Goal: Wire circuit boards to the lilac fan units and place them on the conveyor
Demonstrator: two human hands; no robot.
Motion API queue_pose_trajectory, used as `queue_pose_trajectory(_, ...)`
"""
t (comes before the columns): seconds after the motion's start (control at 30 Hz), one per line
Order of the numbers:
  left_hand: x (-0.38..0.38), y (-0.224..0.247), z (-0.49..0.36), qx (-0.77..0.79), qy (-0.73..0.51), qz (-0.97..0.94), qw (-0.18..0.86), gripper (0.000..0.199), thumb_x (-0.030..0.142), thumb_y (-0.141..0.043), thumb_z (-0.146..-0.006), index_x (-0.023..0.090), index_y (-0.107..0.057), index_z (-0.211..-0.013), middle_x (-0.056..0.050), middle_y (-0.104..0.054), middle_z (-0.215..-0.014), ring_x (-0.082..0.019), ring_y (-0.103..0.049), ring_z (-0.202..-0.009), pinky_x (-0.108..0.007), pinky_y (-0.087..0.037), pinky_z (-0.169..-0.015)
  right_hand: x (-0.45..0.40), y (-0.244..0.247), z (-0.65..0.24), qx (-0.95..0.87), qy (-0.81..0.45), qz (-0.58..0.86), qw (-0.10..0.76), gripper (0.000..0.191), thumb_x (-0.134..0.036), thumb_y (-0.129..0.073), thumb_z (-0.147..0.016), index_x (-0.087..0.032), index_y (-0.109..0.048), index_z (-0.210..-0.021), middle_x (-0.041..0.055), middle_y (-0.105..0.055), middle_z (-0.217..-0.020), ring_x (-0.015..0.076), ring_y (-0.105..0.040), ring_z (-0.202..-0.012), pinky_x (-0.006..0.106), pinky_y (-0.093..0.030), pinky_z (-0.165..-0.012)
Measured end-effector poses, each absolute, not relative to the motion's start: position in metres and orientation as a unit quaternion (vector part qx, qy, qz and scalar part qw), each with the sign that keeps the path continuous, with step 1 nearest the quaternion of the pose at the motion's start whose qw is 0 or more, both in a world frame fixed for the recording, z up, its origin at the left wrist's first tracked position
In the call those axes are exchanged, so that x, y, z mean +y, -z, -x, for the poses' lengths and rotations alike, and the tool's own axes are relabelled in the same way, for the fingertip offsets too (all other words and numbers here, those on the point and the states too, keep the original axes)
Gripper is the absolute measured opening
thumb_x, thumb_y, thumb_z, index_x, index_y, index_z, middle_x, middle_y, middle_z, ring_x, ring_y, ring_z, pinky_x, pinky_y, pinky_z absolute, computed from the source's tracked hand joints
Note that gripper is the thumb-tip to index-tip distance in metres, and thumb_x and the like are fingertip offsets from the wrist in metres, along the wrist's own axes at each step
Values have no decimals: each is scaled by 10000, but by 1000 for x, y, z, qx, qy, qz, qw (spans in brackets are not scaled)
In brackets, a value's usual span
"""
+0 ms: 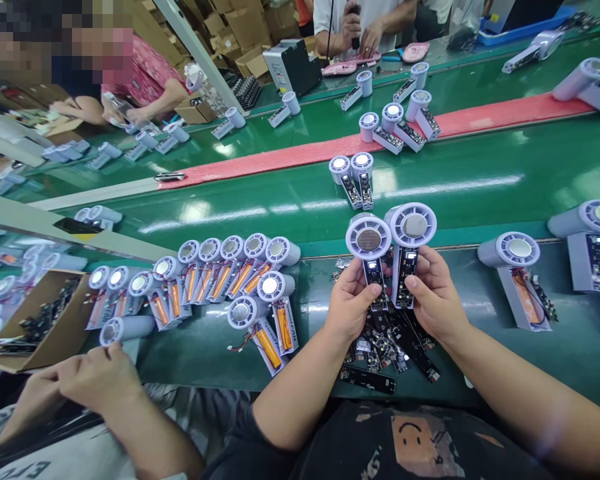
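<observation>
My left hand (353,300) is closed round the handle of a lavender fan unit (369,239), thumb on its exposed circuit board. My right hand (437,293) grips a second lavender fan unit (413,225) in the same way, its round head up and its board facing me. The two units are upright side by side, nearly touching. Below my hands, loose black circuit boards (390,347) lie in a pile on the green table (190,360). Left of the pile, two fan units (267,340) show orange batteries in their open handles.
Several more fan units (233,257) stand in a row at the left, beside a cardboard box (55,320) of boards. A co-worker's hands (97,377) are close at the left. A red strip (280,157) crosses the green conveyor (260,200). Other units (517,257) stand at right.
</observation>
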State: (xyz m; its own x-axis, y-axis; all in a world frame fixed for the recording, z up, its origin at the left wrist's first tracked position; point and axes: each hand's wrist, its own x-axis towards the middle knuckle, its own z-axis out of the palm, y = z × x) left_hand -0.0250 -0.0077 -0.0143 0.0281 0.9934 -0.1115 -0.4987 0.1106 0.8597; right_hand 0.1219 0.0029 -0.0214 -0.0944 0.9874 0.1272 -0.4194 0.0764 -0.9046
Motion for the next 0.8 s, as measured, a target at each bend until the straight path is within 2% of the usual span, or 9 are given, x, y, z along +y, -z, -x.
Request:
queue_pose_trajectory(0.17,-7,13,25,380,-582,-334,636,624,440,-896,-676,255,-676,-1230,-65,-730,-1189,-241,-694,-1108,-406,-539,-1028,3,22,-122,-452,-575,343,590,507,-451,-747,-865,-388,-493,-1299,16,-626,-1316,224,-623,-1211,529,-478,-1120)
queue_pose_trajectory(0.37,-6,11,23,381,-579,-346,632,633,470,-881,-689,240,-669,-1238,-76,-731,-1174,-241,-695,-1086,-386,-557,-984,3,25,-122,-454,-570,335,597,494,-411,-751,-875,-404,-516,-1309,0,-620,-1328,210,-595,-1253,523,-427,-1166)
queue_pose_trajectory(0.63,-7,11,24,380,-585,-333,634,605,440,-895,-674,241,-681,-1204,-68,-725,-1181,-231,-697,-1072,-374,-563,-974,2,21,-123,-454,-570,345,591,495,-433,-748,-865,-376,-507,-1293,16,-626,-1317,219,-596,-1251,508,-449,-1149)
queue_pose_trajectory(0.73,-7,15,23,371,-581,-336,642,627,427,-893,-676,230,-656,-1222,-76,-731,-1154,-233,-694,-1083,-382,-554,-989,4,22,-123,-449,-585,332,588,513,-448,-744,-855,-365,-479,-1287,27,-617,-1316,225,-625,-1200,475,-543,-1049)
queue_pose_trajectory(0.8,-4,16,21,361,-578,-335,651,650,428,-886,-676,219,-627,-1235,-93,-722,-1174,-240,-696,-1083,-399,-557,-976,9,23,-122,-439,-595,326,589,541,-454,-758,-835,-359,-450,-1269,25,-624,-1261,210,-678,-1071,407,-629,-873)
